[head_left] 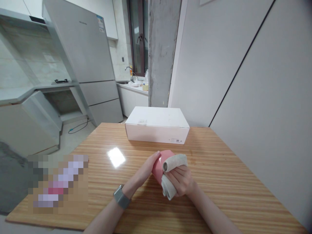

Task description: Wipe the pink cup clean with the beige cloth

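Note:
A glossy pink bowl (158, 169) is tilted above the middle of the wooden table, partly covered by cloth and hands. My left hand (147, 169) grips its left side, the thumb along the upper edge. My right hand (180, 180) is closed on a folded off-white cloth (176, 161) and presses it against the bowl's right side. One end of the cloth hangs below the right fingers. The inside of the bowl and most of the left fingers are hidden. A watch with a grey band (121, 197) sits on my left wrist.
A closed white cardboard box (157, 132) stands on the wooden table (214, 195) beyond the bowl. A blurred, pixelated patch (60, 183) covers the table's left side. Behind are a fridge (80, 48), a sink counter (134, 92) and a grey pillar (162, 55); a white wall borders the right.

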The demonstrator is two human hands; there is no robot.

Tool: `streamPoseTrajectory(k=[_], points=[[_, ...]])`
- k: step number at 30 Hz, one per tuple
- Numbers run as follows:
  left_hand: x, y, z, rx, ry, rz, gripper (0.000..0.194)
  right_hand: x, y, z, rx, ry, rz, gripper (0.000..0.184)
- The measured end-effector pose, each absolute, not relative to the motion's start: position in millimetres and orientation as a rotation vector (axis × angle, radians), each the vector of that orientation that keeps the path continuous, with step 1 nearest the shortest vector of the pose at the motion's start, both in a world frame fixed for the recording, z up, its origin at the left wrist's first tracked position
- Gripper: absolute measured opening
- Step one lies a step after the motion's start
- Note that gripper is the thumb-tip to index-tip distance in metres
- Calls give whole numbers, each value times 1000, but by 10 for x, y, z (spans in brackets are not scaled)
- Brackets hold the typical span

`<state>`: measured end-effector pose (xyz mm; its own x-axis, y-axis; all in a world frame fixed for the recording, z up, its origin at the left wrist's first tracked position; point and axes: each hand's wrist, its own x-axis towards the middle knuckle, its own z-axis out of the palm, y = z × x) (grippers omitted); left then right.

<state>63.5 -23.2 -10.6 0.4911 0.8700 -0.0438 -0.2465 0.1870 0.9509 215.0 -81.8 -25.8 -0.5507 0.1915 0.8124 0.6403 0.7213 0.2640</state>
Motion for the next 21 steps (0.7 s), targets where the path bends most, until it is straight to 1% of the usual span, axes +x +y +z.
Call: streamPoseTrajectory(k=[5, 10, 13, 18, 21], points=[[607, -210, -174, 1191, 710, 892, 43, 2175, -800, -212, -698, -2059, -698, 34], [613, -269, -101, 1193, 445, 807, 45, 2212, -787, -180, -865, -1826, -545, 28], [622, -271, -72, 1147, 376, 773, 44, 2250, -783, -194, -885, -1759, -480, 26], [601, -215, -96, 1021, 474, 860, 28, 2233, -799, -217, -776, -1889, -589, 31], [594, -212, -105, 927, 565, 850, 37, 2149, -822, -241, -664, -1999, -668, 31]])
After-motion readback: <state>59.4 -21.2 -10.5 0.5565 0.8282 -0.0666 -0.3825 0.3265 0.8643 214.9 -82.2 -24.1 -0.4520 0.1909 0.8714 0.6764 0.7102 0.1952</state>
